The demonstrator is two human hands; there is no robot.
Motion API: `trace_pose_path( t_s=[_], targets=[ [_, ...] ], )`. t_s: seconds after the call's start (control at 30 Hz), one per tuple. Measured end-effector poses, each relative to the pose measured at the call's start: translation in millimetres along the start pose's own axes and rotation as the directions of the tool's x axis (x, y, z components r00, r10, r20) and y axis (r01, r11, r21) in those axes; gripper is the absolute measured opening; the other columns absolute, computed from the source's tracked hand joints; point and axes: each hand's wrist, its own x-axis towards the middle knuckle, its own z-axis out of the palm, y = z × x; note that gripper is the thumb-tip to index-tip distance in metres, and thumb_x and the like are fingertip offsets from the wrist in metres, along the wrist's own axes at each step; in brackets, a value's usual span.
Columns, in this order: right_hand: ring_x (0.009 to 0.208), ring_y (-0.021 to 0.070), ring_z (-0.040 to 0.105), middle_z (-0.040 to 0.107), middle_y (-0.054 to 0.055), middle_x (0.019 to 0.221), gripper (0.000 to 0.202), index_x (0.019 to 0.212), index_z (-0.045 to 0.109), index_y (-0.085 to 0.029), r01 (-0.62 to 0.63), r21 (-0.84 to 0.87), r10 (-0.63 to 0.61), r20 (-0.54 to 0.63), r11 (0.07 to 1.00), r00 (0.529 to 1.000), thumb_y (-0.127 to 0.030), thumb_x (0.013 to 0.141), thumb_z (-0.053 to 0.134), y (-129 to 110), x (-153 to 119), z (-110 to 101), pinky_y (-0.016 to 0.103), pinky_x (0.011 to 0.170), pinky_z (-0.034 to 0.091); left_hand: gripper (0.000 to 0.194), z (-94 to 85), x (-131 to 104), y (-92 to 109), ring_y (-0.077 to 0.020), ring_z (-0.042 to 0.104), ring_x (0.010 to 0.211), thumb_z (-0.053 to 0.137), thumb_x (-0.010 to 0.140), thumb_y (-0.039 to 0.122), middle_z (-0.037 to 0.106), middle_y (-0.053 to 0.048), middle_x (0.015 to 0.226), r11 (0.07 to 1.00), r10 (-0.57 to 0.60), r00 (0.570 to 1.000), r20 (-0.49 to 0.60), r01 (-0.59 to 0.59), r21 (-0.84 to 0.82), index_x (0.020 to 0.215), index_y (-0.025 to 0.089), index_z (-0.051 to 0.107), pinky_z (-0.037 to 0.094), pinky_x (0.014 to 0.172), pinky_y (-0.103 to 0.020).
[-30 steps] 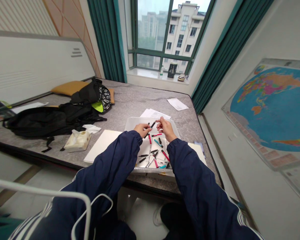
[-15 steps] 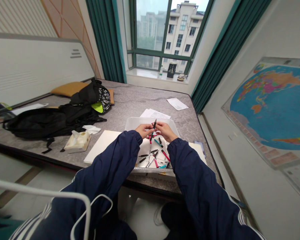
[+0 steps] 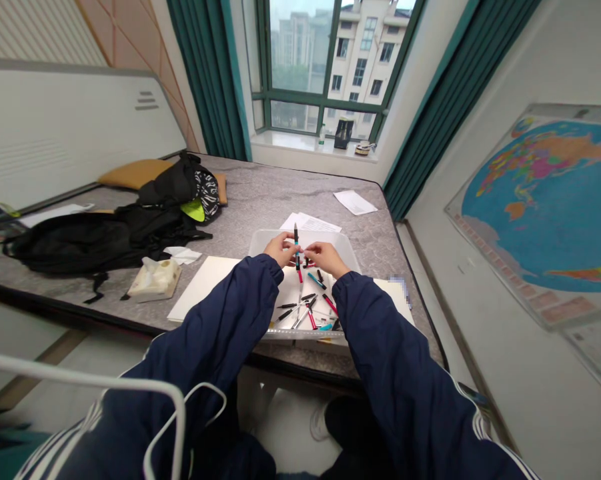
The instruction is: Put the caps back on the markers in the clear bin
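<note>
- While our left hand (image 3: 280, 251) and right hand (image 3: 327, 258) meet closely over the plastic bin (image 3: 351, 255), the step in hand looks like handling one turquoise-and-black pen (image 3: 296, 235); any next move would seem to call for a light, steady fingertip pinch.
- Beyond and to both sides of our grip spreads the mattress (image 3: 290, 181), its cover grey and marbled.
- Directly beneath our grip, the bin is translucent, smooth and rectangular, with rounded far corners.
- Our left thumb and fingers are clamped on the pen; our right fingertips bunch just beside it, and we cannot tell whether they pinch some small part.
- Below the grip, nearer us, slim glossy pens (image 3: 317, 281) lie crossed in the bin: turquoise, black, red.
- Between our left fingers, the pen stands nearly upright, its tapered dark end up.
</note>
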Motion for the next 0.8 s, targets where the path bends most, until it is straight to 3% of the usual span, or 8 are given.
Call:
trace_pose_path(
  t_s=[0.07,0.13,0.23,0.33,0.47,0.57,0.7,0.8],
  targets=[
    [0.065,0.0123,0.065,0.072,0.004,0.076,0.012,0.088,0.071,-0.015,0.04,-0.256,-0.009,0.121,0.966,0.993,-0.024,0.08,0.07,5.1,-1.7,3.7,0.02,0.062,0.049,0.038,-1.0,-0.6,-1.5,-0.0119,0.067,0.054,0.068,0.081,0.024,0.073,-0.006,0.094,0.998,0.02,1.0,-0.005,-0.019,0.065,0.113,0.02,0.049,0.056,0.054,-0.025],
    [0.062,0.0126,0.065,0.072,0.003,0.072,0.014,0.085,0.073,-0.016,0.043,-0.43,0.06,0.222,0.902,0.973,-0.026,0.077,0.073,8.5,-5.3,5.0,0.019,0.059,0.047,0.034,-1.8,0.6,-4.6,-0.0117,0.067,0.054,0.067,0.08,0.024,0.074,-0.005,0.092,0.992,0.042,0.999,-0.006,-0.041,0.121,0.11,0.02,0.051,0.055,0.053,-0.024],
    [0.06,0.0134,0.064,0.071,0.004,0.07,0.012,0.081,0.074,-0.016,0.007,-0.597,0.22,0.307,0.803,0.926,-0.026,0.074,0.075,9.6,-11.4,3.5,0.02,0.056,0.045,0.03,-3.2,5.7,-10.7,-0.0124,0.066,0.057,0.069,0.076,0.027,0.074,-0.004,0.088,0.98,0.074,0.997,-0.035,-0.066,0.187,0.101,0.019,0.055,0.053,0.053,-0.023],
    [0.061,0.0148,0.064,0.07,0.004,0.067,0.011,0.074,0.073,-0.016,0.022,-0.697,0.3,0.337,0.717,0.892,-0.025,0.069,0.078,7.9,-14.7,1.3,0.021,0.057,0.044,0.03,-5.4,11.3,-15.3,-0.0129,0.064,0.062,0.076,0.068,0.03,0.072,-0.003,0.079,0.958,0.147,0.987,-0.058,-0.127,0.257,0.089,0.018,0.058,0.052,0.059,-0.024],
    [0.062,0.0175,0.064,0.065,0.004,0.057,0.016,0.062,0.069,-0.017,0.028,-0.726,0.265,0.287,0.687,0.92,-0.028,0.067,0.08,6.5,-12.5,0.1,0.024,0.059,0.045,0.022,-8.6,12.7,-15.9,-0.0141,0.064,0.072,0.073,0.068,0.029,0.071,-0.003,0.08,0.905,0.264,0.964,-0.038,-0.234,0.355,0.082,0.018,0.06,0.051,0.071,-0.026],
    [0.06,0.0191,0.063,0.059,0.005,0.048,0.026,0.052,0.063,-0.018,0.025,-0.684,0.22,0.269,0.729,0.938,-0.033,0.068,0.078,7.6,-9.1,0.3,0.026,0.059,0.045,0.021,-10.1,9.7,-13.5,-0.013,0.061,0.068,0.07,0.07,0.03,0.07,-0.002,0.084,0.852,0.262,0.964,-0.035,-0.214,0.479,0.086,0.019,0.063,0.049,0.069,-0.026],
    [0.056,0.0182,0.061,0.06,0.005,0.051,0.028,0.051,0.061,-0.018,0.021,-0.578,0.268,0.41,0.815,0.872,-0.034,0.066,0.079,10.1,-10.3,3.1,0.028,0.059,0.047,0.021,-10.2,5.1,-9.4,-0.0124,0.056,0.06,0.069,0.072,0.032,0.066,0.001,0.074,0.781,0.237,0.969,-0.067,-0.149,0.606,0.09,0.021,0.064,0.046,0.064,-0.024],
    [0.052,0.0168,0.06,0.061,0.003,0.049,0.025,0.054,0.063,-0.019,-0.11,-0.475,0.357,0.469,0.873,0.808,-0.032,0.057,0.084,9.5,-17.2,6.6,0.028,0.055,0.049,0.017,-8.0,0.5,-5.7,-0.0118,0.055,0.055,0.066,0.074,0.028,0.064,0.002,0.067,0.768,0.22,0.974,-0.061,-0.134,0.627,0.09,0.02,0.062,0.044,0.059,-0.023]
  ],
)
